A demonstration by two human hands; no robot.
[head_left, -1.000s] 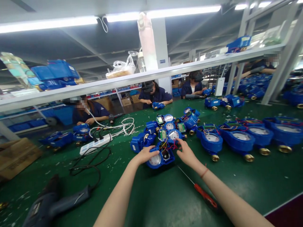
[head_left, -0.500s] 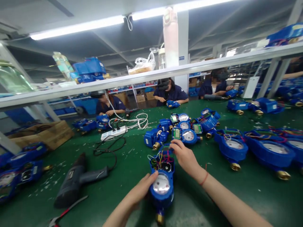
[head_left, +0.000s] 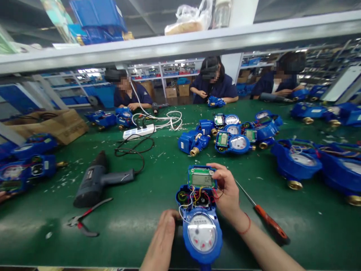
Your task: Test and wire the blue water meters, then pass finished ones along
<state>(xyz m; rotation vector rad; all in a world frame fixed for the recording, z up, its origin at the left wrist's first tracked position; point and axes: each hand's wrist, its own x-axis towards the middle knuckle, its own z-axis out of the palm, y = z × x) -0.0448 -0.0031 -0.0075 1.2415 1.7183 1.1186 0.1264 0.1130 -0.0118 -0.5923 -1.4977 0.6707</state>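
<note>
- One blue meter with a round dial, face up at the near side of the green table, directly between two bare hands. Cannot tell whether resting or slightly raised.
- With the left hand, touches or nearly touches the meter's left side, some fingertips hidden; cannot tell a grip from a light touch. With the right hand, holds one small screen by its right edge, fingers bent narrowly around it, just beyond the open housing.
- Seems partway along: wires apparently joined to the screen, digits showing. Left undone, judging by the look: screen outside the housing, wires exposed, nothing closed up.
- One screwdriver at right, one pair of pliers at left, both lying free.
- One heat gun beyond the pliers; at the left edge, one co-worker's hand near at least two piled meters.
- At right, at least two large open meters.
- Mid-table, at least five clustered meters, some with screens; one power strip and one cardboard box farther left.
- Overhead, one shelf bearing one plastic bag.
- Across the table, three people in dark tops.
</note>
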